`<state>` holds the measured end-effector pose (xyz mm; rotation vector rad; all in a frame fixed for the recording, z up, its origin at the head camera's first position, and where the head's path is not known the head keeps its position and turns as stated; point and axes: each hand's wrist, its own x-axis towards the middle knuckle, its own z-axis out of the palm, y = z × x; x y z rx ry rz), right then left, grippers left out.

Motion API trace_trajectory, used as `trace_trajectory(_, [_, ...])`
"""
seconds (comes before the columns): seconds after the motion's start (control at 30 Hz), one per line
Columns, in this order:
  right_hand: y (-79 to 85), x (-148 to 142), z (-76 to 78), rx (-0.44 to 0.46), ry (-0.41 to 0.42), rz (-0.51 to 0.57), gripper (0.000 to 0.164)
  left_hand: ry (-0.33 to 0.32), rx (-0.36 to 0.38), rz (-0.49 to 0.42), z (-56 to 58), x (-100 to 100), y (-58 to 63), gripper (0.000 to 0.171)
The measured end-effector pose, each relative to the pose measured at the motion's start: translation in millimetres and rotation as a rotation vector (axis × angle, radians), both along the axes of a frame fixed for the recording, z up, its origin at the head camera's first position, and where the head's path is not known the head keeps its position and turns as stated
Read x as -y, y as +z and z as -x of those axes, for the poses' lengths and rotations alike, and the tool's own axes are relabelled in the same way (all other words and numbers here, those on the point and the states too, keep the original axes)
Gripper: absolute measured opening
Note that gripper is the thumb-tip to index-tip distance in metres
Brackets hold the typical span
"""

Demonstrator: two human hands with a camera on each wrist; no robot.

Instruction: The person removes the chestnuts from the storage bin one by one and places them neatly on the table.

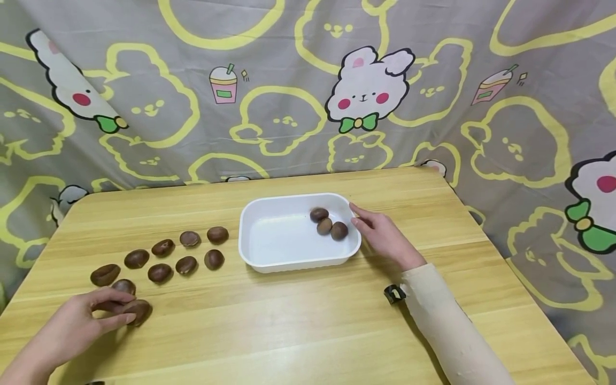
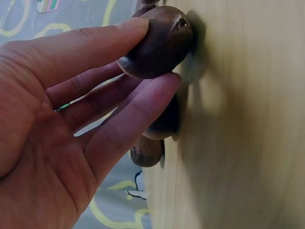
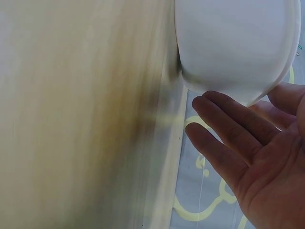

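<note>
My left hand (image 1: 72, 326) pinches a brown chestnut (image 1: 139, 312) between thumb and fingers at the table's left; in the left wrist view the chestnut (image 2: 164, 45) shows close up, beside the tabletop. Another chestnut (image 1: 123, 286) lies just beyond the fingers. At the right end of a white plastic tray (image 1: 269, 263), my right hand (image 1: 385, 240) holds the rim, thumb over the edge. In the right wrist view its other fingers (image 3: 228, 129) stretch out along the outer wall. Three chestnuts (image 1: 339, 230) sit together in the tray's right part.
Two loose rows of chestnuts (image 1: 186, 265) lie on the wooden table (image 1: 298, 326) left of the tray. A dark piece (image 1: 95, 383) is cut off at the bottom edge. Patterned curtain cloth (image 1: 279, 123) hangs behind the table and along its right side.
</note>
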<state>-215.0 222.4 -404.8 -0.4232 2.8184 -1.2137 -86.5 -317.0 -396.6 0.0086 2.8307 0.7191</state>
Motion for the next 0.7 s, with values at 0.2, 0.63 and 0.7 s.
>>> trace_trajectory(0.2, [0.8, -0.6, 0.3, 0.003, 0.007, 0.004, 0.044, 0.010, 0.025, -0.022, 1.2, 2.7, 0.3, 0.044])
trace_trajectory(0.63, [2.8, 0.0, -1.2, 0.019, 0.005, 0.021, 0.044, -0.006, 0.009, -0.014, 1.0, 5.6, 1.8, 0.052])
trace_trajectory(0.7, [2.6, 0.2, -1.2, 0.020, 0.001, 0.017, 0.044, -0.011, -0.025, -0.017, 0.7, 7.2, 1.2, 0.051])
